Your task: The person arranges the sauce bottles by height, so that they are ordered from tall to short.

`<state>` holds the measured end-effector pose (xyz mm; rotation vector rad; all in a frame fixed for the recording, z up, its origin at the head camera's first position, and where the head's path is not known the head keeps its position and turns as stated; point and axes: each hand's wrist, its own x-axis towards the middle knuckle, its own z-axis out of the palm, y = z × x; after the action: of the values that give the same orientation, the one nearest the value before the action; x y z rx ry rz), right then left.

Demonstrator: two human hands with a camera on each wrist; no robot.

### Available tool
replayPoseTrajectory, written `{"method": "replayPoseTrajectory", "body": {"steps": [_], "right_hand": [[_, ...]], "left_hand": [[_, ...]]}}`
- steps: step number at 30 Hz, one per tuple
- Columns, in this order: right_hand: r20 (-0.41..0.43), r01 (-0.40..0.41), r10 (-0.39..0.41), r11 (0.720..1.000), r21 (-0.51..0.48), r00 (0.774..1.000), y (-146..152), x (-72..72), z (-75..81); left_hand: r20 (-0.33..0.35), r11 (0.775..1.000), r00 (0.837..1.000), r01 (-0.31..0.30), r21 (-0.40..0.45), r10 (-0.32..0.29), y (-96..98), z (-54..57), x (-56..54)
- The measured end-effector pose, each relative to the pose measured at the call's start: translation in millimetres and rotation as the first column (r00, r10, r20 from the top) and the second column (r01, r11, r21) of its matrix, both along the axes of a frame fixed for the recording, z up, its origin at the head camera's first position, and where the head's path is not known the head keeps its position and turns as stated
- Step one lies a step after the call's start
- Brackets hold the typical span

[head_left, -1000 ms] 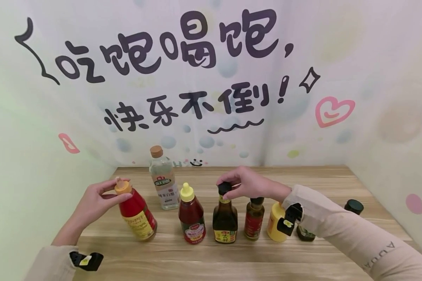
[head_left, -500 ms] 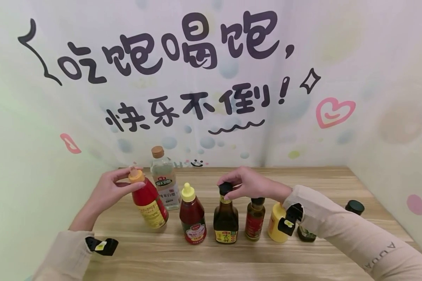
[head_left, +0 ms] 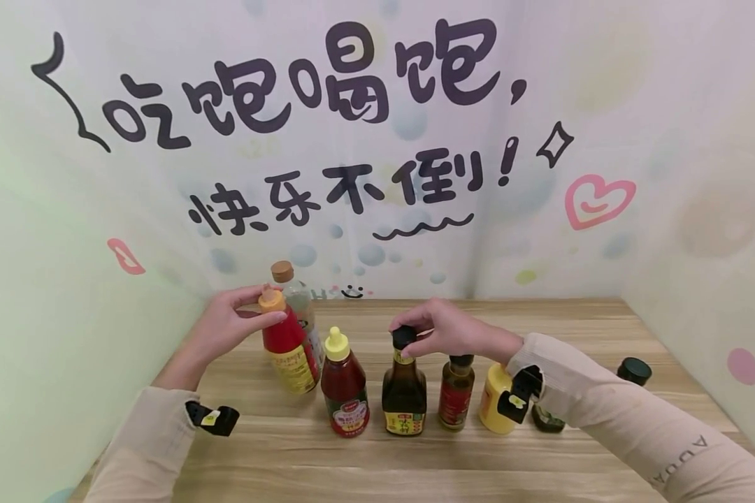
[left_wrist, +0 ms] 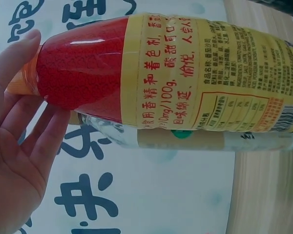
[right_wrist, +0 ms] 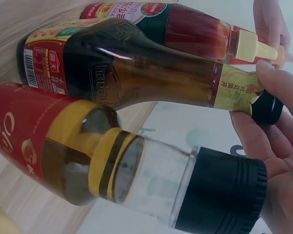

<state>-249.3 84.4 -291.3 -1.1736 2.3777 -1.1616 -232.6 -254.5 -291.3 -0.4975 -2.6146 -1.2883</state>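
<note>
Left hand (head_left: 231, 323): grips red bottle (head_left: 293, 360); we judge it slick.
Right hand (head_left: 445, 330): grips dark bottle (head_left: 405, 399); likely fragile, best held at neck.

L hand (head_left: 229, 325) and R hand (head_left: 456, 332) are seen bare. Forearms are covered by lt. beige long slvs.: L sleeve (head_left: 140, 447), R sleeve (head_left: 616, 412). R sleeve is marked w/ dk. block lettering (head_left: 676, 459), partly illegible. Cuffs are fitted w/ blk. angular units: L unit (head_left: 226, 421), R unit (head_left: 508, 411), ea. labelled w/ yel./wht. sticker.
</note>
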Motion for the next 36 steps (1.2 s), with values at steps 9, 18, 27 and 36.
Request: {"method": "replayPoseTrajectory", "body": {"steps": [9,18,27,36], "right_hand": [[-0.023,-0.019,0.019,1.000,-0.006,1.000,1,-1.8,-0.7],[-0.007,-0.009,0.009,1.000,-0.001,1.000,1,-1.3,0.6],[-0.012,-0.022,0.022,1.000,0.009,1.000,0,-1.4,2.1],[-0.021,-0.036,0.036,0.999,0.004,0.999,0,-2.9,0.2]], "left_hand": [[-0.006,0.997,0.999,0.053,0.055,-0.053,18.5,6.5,-13.6],[0.000,0.992,0.994,0.106,0.069,-0.106,39.9,8.9,-23.5],[-0.035,0.994,0.993,0.113,0.016,-0.112,54.0,12.8,-32.6],[-0.037,0.996,0.995,0.088,-0.019,-0.089,66.6,11.5,-43.9]]}}
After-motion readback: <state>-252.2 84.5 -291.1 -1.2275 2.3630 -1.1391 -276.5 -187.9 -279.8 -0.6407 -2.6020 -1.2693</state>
